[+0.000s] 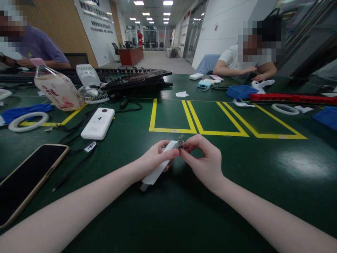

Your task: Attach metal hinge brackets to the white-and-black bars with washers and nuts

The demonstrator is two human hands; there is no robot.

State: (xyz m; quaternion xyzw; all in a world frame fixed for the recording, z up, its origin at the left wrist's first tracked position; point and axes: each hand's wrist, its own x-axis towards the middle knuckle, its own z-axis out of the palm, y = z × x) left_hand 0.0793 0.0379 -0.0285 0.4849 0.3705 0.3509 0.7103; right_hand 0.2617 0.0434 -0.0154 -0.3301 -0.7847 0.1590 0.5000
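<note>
My left hand [155, 158] is closed around a long white bar [159, 172], held tilted over the green table. A dark grey end [143, 187] sticks out at the bar's lower tip. At the upper tip is a small grey, jagged piece [180, 140], perhaps metal; its kind cannot be made out. Thumb and index finger of my right hand [204, 160] pinch at this tip, touching the grey piece. What lies between those fingertips is mostly hidden. Both hands meet in front of the yellow taped outlines [172, 130].
Left of my hands lie a white power bank [98, 123], a phone [28, 179], a tape roll [15, 123] and a drink bottle [56, 88]. Farther back are a white fan [89, 79], dark panels [139, 79] and a blue tray [240, 92]. Two people sit across the table.
</note>
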